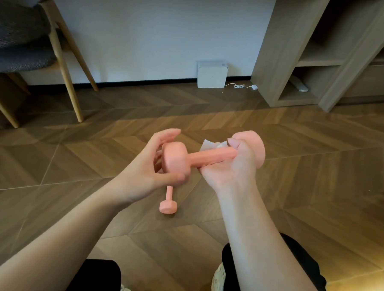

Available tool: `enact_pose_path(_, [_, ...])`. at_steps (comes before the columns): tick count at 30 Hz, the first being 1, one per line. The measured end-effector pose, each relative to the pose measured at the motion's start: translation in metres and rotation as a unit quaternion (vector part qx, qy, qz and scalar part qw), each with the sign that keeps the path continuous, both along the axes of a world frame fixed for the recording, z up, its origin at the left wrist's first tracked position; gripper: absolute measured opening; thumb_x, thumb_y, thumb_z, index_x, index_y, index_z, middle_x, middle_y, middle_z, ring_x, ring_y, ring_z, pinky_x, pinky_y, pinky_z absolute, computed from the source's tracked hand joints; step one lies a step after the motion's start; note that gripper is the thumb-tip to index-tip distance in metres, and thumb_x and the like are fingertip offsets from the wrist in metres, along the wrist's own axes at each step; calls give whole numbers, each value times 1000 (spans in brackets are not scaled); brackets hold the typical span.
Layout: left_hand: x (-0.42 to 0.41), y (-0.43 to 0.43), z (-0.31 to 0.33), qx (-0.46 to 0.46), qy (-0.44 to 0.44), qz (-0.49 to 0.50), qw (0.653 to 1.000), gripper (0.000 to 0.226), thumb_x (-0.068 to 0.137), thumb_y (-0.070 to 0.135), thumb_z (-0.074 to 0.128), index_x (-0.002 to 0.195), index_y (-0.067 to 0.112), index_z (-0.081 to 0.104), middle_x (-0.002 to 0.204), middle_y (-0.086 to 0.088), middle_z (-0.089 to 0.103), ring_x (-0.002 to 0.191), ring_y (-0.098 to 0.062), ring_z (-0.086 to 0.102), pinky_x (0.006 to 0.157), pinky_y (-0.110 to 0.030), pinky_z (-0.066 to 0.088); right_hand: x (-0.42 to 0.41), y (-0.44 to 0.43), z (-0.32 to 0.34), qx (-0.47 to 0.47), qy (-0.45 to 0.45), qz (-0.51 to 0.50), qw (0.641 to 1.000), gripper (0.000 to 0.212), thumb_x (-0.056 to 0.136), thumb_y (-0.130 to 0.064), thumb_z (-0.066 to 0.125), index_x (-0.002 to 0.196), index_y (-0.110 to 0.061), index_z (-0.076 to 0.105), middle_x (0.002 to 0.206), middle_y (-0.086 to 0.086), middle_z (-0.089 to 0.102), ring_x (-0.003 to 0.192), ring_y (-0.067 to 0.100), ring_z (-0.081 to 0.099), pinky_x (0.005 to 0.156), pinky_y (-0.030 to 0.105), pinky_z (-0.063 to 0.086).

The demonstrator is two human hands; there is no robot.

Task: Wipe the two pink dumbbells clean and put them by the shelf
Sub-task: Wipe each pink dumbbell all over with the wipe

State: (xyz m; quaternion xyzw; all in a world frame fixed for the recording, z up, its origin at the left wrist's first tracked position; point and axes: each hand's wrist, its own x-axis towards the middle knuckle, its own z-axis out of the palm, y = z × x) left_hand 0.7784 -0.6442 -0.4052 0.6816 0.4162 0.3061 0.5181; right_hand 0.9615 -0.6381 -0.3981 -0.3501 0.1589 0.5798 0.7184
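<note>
I hold a pink dumbbell [208, 156] level in the air above the floor. My left hand [150, 165] cups its left head between thumb and fingers. My right hand [227, 167] is wrapped around the right end of the bar with a white tissue [211, 144] pressed against it. The tissue sticks out above my thumb. A second pink dumbbell [168, 203] lies on the wooden floor below my hands, its far end hidden behind my left hand. The wooden shelf [302, 62] stands at the back right.
A wooden chair with grey cushions [25, 47] stands at the left. A white box [211, 74] with a white cable sits against the wall beside the shelf. A white remote lies on the shelf's bottom level. My knees and shoes show at the bottom.
</note>
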Motion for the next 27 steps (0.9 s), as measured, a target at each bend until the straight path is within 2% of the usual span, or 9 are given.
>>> enact_pose_path(3, [2, 2, 0, -31, 15, 34, 999, 92, 68, 38, 79, 146, 41, 29, 138, 15, 43, 117, 0, 55, 89, -22, 53, -9, -20, 15, -22, 4, 55, 998, 25, 88, -15, 53, 112, -13, 50, 98, 10, 51, 89, 29, 56, 82, 42, 46])
enact_pose_path(7, [10, -5, 2, -264, -13, -11, 964, 61, 79, 63, 69, 125, 26, 51, 119, -10, 60, 82, -19, 72, 69, -30, 59, -12, -28, 16, -38, 28, 58, 997, 15, 86, -12, 53, 99, -11, 46, 92, 9, 47, 79, 27, 51, 63, 37, 42])
enact_pose_path(12, [2, 3, -1, -126, 29, -3, 992, 79, 80, 14, 82, 136, 42, 35, 126, -2, 50, 102, -22, 65, 75, -34, 60, -15, -30, 22, -57, 19, 69, 996, 10, 87, -11, 51, 95, -9, 46, 88, 10, 50, 74, 27, 51, 58, 37, 37])
enact_pose_path(16, [5, 4, -1, -229, -38, 21, 972, 63, 78, 52, 74, 130, 30, 45, 121, -3, 58, 94, -24, 69, 69, -32, 59, -12, -16, 10, -58, -22, 26, 998, 10, 83, -14, 48, 92, -18, 48, 88, 4, 47, 72, 29, 53, 62, 43, 41])
enact_pose_path(18, [8, 0, -5, -129, 5, 37, 991, 56, 74, 41, 74, 124, 33, 49, 123, -1, 56, 95, -16, 66, 72, -29, 59, -7, -5, 1, -49, -15, 20, 998, 4, 81, -20, 40, 78, -23, 41, 84, -1, 35, 58, 28, 44, 59, 51, 40])
enact_pose_path(21, [7, 0, -9, -7, 56, 11, 998, 88, 72, 25, 86, 140, 46, 33, 140, 14, 39, 119, -6, 54, 92, -30, 55, -9, -18, 8, -81, -4, 61, 995, 4, 87, -13, 48, 90, -11, 46, 86, 7, 48, 72, 27, 50, 60, 39, 39])
enact_pose_path(23, [7, 4, -6, -110, 7, 36, 993, 90, 75, 46, 80, 146, 44, 25, 144, 9, 37, 116, -9, 57, 91, -34, 56, -16, -32, 20, -90, 15, 60, 994, 11, 86, -11, 50, 96, -9, 46, 90, 9, 49, 74, 27, 51, 60, 38, 39])
enact_pose_path(25, [7, 6, -2, -249, -19, 35, 968, 69, 86, 61, 65, 142, 27, 40, 135, -5, 52, 98, -20, 66, 80, -40, 59, -14, -27, 16, -72, 10, 71, 995, 12, 86, -11, 51, 96, -11, 44, 87, 8, 47, 71, 25, 48, 59, 37, 37])
enact_pose_path(27, [8, 5, -2, -204, -8, 18, 979, 45, 89, 49, 66, 127, 28, 54, 124, -4, 59, 90, -23, 67, 81, -43, 59, -13, -25, 15, -85, 11, 72, 994, 11, 86, -12, 50, 95, -13, 43, 84, 5, 44, 68, 23, 45, 58, 36, 34])
